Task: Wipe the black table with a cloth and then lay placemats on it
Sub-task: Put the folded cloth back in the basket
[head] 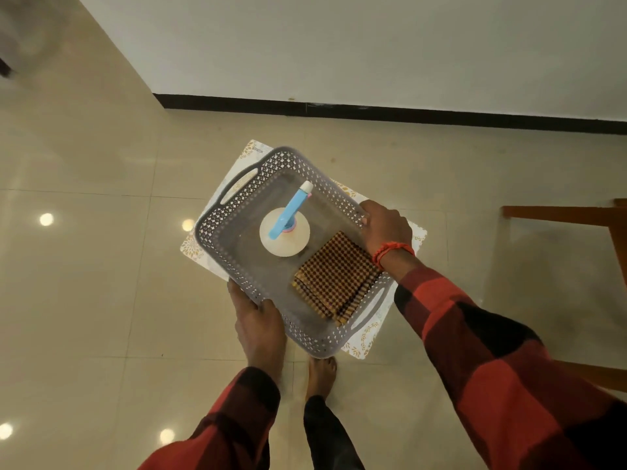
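Grey perforated plastic is what both hands are gripping: the left hand (259, 322) is holding the near rim of the basket (237, 228) and the right hand (385, 225) is clasping its far long rim. Inside the basket a checked cloth (336, 276) is lying beside a spray bottle (288, 225); pale placemats (364, 337) are riding beneath it. Carrying it level should be keeping the bottle upright. Under the basket, glossy cream floor tiles (84, 266) are reflecting lamps; right of it wooden furniture (559, 213) is showing. No black table is visible.

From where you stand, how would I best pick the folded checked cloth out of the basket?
Probably from above, pinching the checked cloth at its stacked folded edge nearest the basket's cut-out handle. It lies flat on the floor of the basket, clear of the spray bottle.
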{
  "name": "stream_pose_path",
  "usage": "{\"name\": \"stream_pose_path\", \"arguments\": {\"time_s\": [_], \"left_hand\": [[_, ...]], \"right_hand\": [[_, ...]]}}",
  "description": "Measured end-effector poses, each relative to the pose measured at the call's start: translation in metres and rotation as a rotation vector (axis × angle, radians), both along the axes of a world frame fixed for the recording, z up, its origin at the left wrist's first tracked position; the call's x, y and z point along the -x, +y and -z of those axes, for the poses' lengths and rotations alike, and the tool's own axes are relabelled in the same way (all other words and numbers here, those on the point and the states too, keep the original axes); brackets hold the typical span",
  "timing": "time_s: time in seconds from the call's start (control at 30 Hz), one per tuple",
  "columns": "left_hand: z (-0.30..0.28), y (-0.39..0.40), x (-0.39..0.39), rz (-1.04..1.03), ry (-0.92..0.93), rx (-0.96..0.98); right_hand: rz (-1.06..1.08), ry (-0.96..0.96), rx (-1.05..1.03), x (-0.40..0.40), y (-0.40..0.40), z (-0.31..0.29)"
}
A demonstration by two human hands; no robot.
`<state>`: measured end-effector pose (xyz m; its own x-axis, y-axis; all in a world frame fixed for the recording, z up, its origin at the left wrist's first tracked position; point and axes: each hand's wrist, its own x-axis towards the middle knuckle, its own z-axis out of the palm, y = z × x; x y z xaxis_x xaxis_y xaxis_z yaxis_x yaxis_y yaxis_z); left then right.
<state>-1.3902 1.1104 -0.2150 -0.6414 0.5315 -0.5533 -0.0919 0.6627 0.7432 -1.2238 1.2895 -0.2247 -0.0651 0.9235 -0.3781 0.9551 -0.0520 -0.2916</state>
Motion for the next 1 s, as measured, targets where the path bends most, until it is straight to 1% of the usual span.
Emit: {"name": "stream_pose_path", "arguments": {"time_s": [0.1, 0.17, 0.3, 0.37, 0.47, 0.53, 0.57, 0.63, 0.83, 0.93, 1.0], "left_hand": [[-0.006, 0.003, 0.006, 0.017, 0.008, -0.041], [-0.006, 0.002, 0.010, -0.018, -0.023, -0.076], [-0.011, 0.006, 0.016, -0.143, -0.216, -0.192], [-0.011, 0.007, 0.021, -0.244, -0.328, -0.236], [-0.005, 0.011, 0.035, -0.368, -0.478, -0.212], [0.002, 0.010, 0.044, -0.403, -0.588, -0.184], [0.005, 0.009, 0.048, -0.404, -0.599, -0.170], [0.007, 0.008, 0.053, -0.381, -0.536, -0.147], [0.004, 0.012, 0.059, -0.384, -0.462, -0.163], [0.002, 0.016, 0.066, -0.384, -0.431, -0.154], [0.002, 0.016, 0.072, -0.397, -0.426, -0.145]], "right_hand": [[0.066, 0.025, -0.021, -0.002, -0.006, -0.003], [0.108, 0.049, -0.045, -0.002, -0.009, -0.007], [0.146, 0.081, -0.079, -0.001, -0.013, -0.017], [0.137, 0.069, -0.088, 0.001, -0.017, -0.020], [0.139, 0.072, -0.099, 0.003, -0.026, -0.020], [0.147, 0.090, -0.108, 0.005, -0.030, -0.020], [0.150, 0.092, -0.111, 0.006, -0.031, -0.020], [0.156, 0.095, -0.102, 0.008, -0.033, -0.018], [0.182, 0.132, -0.037, 0.014, -0.036, -0.016], [0.195, 0.248, -0.006, 0.013, -0.029, -0.017], [0.212, 0.387, 0.027, 0.012, -0.023, -0.020]]}}
